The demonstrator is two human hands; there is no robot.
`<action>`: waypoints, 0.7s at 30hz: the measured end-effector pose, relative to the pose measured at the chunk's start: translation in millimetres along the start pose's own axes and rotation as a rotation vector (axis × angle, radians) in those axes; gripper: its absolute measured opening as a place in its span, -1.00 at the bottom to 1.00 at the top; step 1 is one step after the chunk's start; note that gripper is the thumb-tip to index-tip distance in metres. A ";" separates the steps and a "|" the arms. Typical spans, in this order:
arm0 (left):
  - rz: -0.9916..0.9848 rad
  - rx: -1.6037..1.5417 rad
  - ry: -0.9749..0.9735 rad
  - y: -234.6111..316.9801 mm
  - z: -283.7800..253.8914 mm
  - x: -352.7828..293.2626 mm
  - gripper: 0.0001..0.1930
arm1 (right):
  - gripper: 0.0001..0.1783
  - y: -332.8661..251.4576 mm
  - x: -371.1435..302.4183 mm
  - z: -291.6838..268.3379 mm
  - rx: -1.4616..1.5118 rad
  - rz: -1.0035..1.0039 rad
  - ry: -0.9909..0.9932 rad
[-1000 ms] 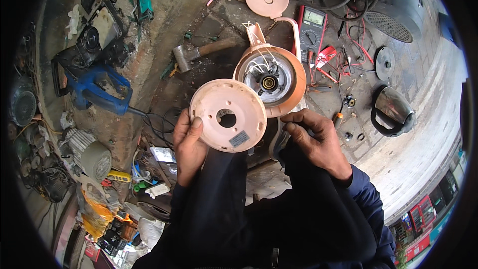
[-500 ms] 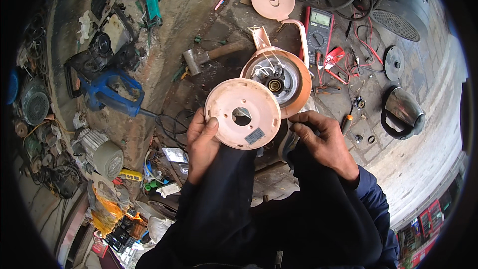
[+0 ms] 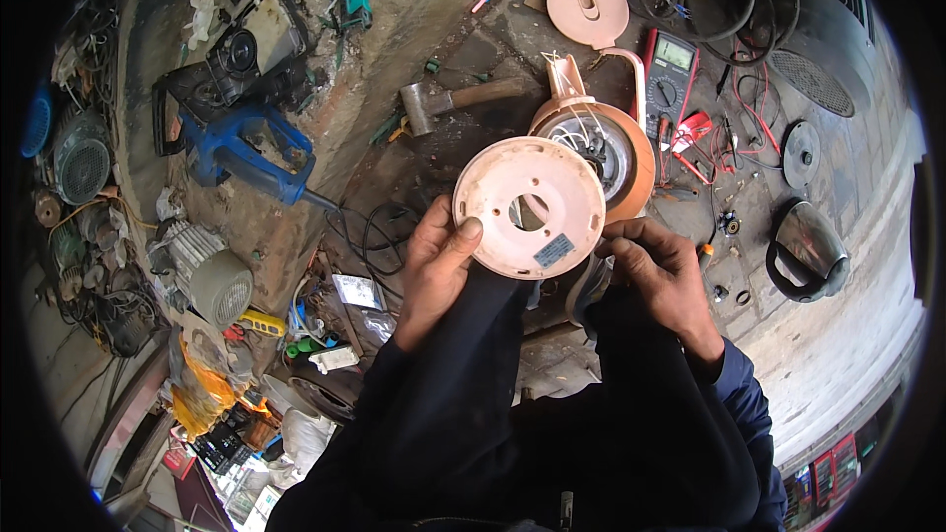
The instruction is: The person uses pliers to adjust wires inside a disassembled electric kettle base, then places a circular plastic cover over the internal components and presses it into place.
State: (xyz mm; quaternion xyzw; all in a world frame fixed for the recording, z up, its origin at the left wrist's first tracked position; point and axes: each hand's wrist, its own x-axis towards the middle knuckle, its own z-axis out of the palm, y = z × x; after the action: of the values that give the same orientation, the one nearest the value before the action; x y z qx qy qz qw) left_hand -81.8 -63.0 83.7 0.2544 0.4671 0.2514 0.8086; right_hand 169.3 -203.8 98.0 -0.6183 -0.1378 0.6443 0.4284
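My left hand (image 3: 437,271) grips a round pink plastic base cover (image 3: 493,182) by its left edge, thumb on top. The cover has a large centre hole, small screw holes and a grey label. Behind it an upturned pink kettle (image 3: 639,172) shows its open underside, with white wires (image 3: 581,128) and a metal bottom; the cover hides part of this. My right hand (image 3: 665,281) is closed, with thumb and fingertips together beside the cover's lower right edge and below the kettle. Whatever sits in that pinch is hidden.
A pink lid (image 3: 588,8) and a red multimeter (image 3: 672,74) lie beyond the kettle. The hammer (image 3: 473,99) and blue power tool (image 3: 251,153) are to the left. At right stand a metal kettle (image 3: 808,241) and a screwdriver (image 3: 706,254). An electric motor (image 3: 202,271) lies at lower left.
The whole view has shifted, so the floor things appear farther right. The cover now hides more of the kettle's underside, including its central connector. Both hands keep nearly the same grip.
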 end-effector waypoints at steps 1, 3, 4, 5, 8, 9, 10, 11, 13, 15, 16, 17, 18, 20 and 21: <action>-0.002 0.007 -0.013 0.2 0.3 0.7 -0.73 | -0.67 -0.7 0.9 0.6 0.017 0.002 0.000; 0.009 0.034 -0.036 0.2 1.7 2.0 -0.72 | -0.67 -2.6 1.8 1.9 0.055 0.011 -0.006; 0.007 0.048 -0.039 0.6 2.3 2.6 -0.73 | -0.67 -3.8 1.6 2.1 0.075 0.018 -0.011; 0.005 0.062 -0.044 0.6 3.3 3.0 -0.73 | -0.67 -4.8 1.6 2.3 0.086 0.031 -0.016; 0.004 0.102 -0.049 0.9 6.6 3.2 -0.72 | -0.69 -5.7 2.9 3.0 0.123 0.062 -0.018; 0.003 0.118 -0.047 1.0 7.8 3.1 -0.72 | -0.70 -5.3 3.8 2.7 0.131 0.059 -0.016; -0.001 0.113 -0.048 1.1 8.8 3.0 -0.71 | -0.71 -4.5 4.7 2.3 0.130 0.069 -0.011; -0.008 0.112 -0.046 1.3 9.6 2.8 -0.71 | -0.72 -3.2 5.3 2.2 0.131 0.078 -0.007; -0.011 0.107 -0.055 1.5 10.2 2.6 -0.71 | -0.71 -0.5 6.7 1.0 0.162 0.088 -0.014; -0.010 0.095 -0.074 1.2 9.5 2.6 -0.70 | -0.71 1.8 7.4 -1.1 0.178 0.089 -0.018; -0.019 0.085 -0.077 0.9 8.7 2.1 -0.70 | -0.71 2.7 7.8 -1.9 0.180 0.085 -0.019; -0.030 0.072 -0.077 0.6 7.6 1.3 -0.70 | -0.71 3.5 8.0 -2.5 0.158 0.108 -0.005; -0.044 0.052 -0.074 0.1 6.3 0.8 -0.70 | -0.71 3.9 8.0 -2.7 0.183 0.083 -0.016; -0.050 0.030 -0.098 -0.4 2.6 1.3 -0.70 | -0.71 4.3 7.8 -2.3 0.178 0.094 -0.009; -0.056 0.009 -0.108 -0.5 0.6 1.6 -0.70 | -0.71 4.1 7.9 -1.9 0.186 0.080 -0.009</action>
State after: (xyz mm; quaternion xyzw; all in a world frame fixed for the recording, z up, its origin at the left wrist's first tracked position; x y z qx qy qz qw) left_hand -80.5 -62.5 82.6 0.2582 0.4309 0.2125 0.8382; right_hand 170.5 -201.2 89.4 -0.5780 -0.0545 0.6737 0.4573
